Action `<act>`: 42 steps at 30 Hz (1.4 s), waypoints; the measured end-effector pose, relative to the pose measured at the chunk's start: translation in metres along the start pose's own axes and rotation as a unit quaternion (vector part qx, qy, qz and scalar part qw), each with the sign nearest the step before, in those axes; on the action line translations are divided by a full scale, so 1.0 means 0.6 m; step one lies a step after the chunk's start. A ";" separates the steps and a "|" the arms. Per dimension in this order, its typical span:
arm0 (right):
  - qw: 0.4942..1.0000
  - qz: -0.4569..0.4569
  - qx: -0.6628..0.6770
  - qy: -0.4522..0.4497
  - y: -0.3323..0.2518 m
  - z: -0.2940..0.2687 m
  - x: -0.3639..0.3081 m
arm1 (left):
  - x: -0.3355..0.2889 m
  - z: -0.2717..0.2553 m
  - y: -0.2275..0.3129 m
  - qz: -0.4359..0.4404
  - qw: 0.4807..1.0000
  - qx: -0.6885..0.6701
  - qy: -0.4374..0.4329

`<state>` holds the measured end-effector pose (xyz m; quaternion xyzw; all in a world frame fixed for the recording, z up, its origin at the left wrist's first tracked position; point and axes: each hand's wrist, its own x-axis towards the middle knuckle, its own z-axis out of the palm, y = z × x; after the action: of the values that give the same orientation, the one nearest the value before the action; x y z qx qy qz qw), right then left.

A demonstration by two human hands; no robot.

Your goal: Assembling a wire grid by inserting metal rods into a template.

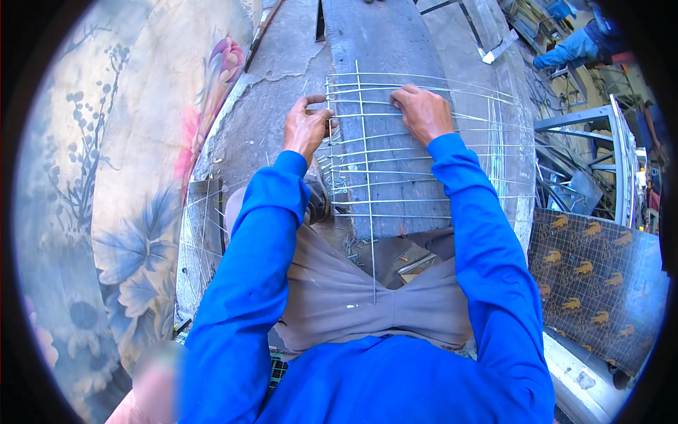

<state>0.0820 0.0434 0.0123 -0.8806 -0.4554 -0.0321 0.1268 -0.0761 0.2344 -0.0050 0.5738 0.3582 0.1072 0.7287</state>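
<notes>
A grid of thin metal wires [364,136] lies over a dark, worn board [402,205] in front of me. Several wires run crosswise, and one long wire passes over them toward my lap. At the grid's far left edge, my left hand [307,128] has its fingers curled around the wire ends, thumb and forefinger close together. My right hand [422,114] pinches a crosswire near the grid's far side; its fingertips are partly hidden. More upright wires [496,141] gleam at the grid's right end.
Left of me hangs or stands a flower-patterned sheet [141,177]. A grey metal frame [613,141] and a dark patterned panel [600,283] stand at right. Another person in blue [583,46] is at the far right. Cut wire bits lie beside my shoe [319,201].
</notes>
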 end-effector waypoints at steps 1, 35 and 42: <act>1.000 -0.005 -0.010 0.003 0.003 0.003 0.000 | 0.003 0.000 -0.004 0.002 1.000 -0.002 0.000; 0.994 0.005 -0.049 0.098 -0.026 0.035 0.022 | 0.036 -0.009 -0.026 0.057 0.991 0.109 0.049; 0.995 0.009 -0.030 0.090 -0.020 0.034 0.023 | 0.048 -0.009 -0.028 0.112 0.979 0.166 0.042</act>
<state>0.0790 0.0663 -0.0028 -0.8815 -0.4334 -0.1239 0.1408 -0.0630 0.2495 -0.0323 0.7181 0.3349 0.1509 0.5911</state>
